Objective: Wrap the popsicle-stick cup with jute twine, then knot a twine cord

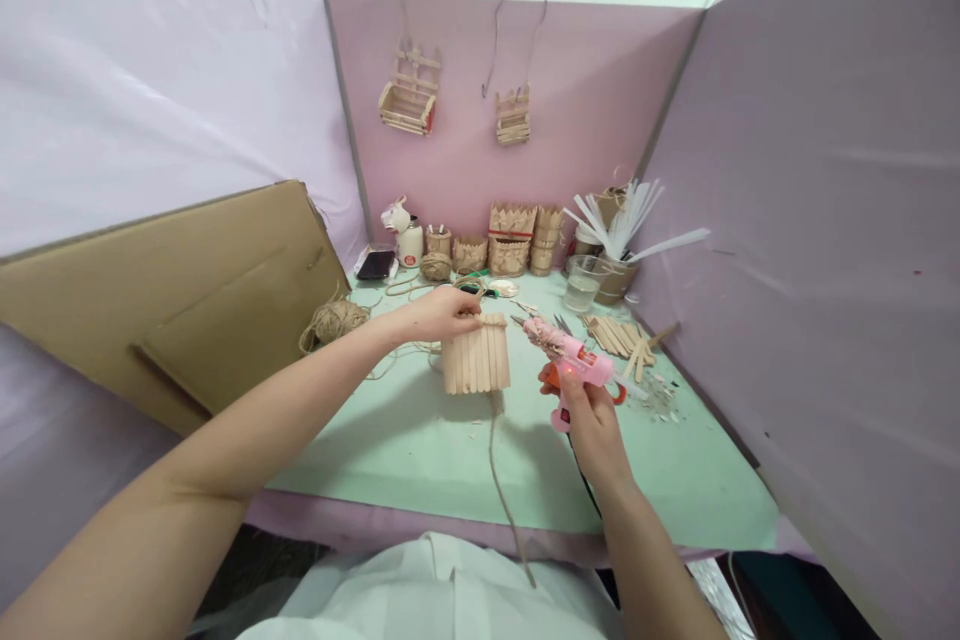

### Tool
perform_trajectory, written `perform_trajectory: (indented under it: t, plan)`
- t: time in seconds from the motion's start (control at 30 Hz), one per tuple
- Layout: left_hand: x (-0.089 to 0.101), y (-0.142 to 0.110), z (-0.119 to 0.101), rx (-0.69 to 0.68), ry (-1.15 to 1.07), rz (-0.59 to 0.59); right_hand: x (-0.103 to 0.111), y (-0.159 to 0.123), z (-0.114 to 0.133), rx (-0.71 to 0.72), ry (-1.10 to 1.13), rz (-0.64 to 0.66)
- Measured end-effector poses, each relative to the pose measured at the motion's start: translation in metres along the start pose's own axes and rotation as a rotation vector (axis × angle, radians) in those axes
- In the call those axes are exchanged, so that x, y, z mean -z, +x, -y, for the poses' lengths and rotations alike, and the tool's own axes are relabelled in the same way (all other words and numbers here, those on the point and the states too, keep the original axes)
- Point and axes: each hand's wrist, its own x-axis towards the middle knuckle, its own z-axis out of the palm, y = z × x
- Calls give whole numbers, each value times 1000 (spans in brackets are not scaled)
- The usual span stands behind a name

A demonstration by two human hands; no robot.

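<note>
My left hand (448, 312) is closed at the top edge of a small container made of upright wooden craft sticks (477, 362), where twine runs along the rim. Its fingertips partly hide what they pinch. A loose length of twine (495, 480) hangs from the container across the table's front edge. Off to the right, my right hand (589, 410) is wrapped round the handle of a pink hot glue gun (574, 358). The gun's nozzle points left toward the container, a short distance from it, and a clear glue stick sticks out behind.
Loose craft sticks (619, 335) and scraps (660, 398) lie on the right. A cup of liquid (583, 282) stands behind them. Twine balls (334, 320) lie at left, near a leaning cardboard sheet (187, 290). Finished stick baskets (510, 255) line the back; others (409, 105) hang above.
</note>
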Motion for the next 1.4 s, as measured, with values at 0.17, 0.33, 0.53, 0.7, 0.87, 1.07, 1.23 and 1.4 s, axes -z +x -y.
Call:
perform_trajectory:
  t: [0.17, 0.33, 0.53, 0.7, 0.87, 1.07, 1.23, 1.4]
  plan:
    - [0, 3, 8, 31, -74, 48, -5, -3, -9, 40, -159, 63]
    - [4, 1, 6, 124, -197, 81, -20, -1, -14, 147, -231, 93]
    - [6, -1, 5, 178, -270, 86, -27, 2, -12, 150, -236, 92]
    - [3, 0, 7, 163, -266, 85, -31, 4, -12, 169, -260, 80]
    - [3, 1, 7, 157, -276, 82, -31, 5, -14, 170, -260, 86]
    - [3, 0, 7, 153, -291, 77, -31, 5, -13, 156, -286, 75]
    - [2, 0, 7, 157, -292, 78, -32, 5, -14, 161, -290, 75]
    - [2, 1, 7, 165, -288, 76, -32, 5, -14, 152, -300, 67]
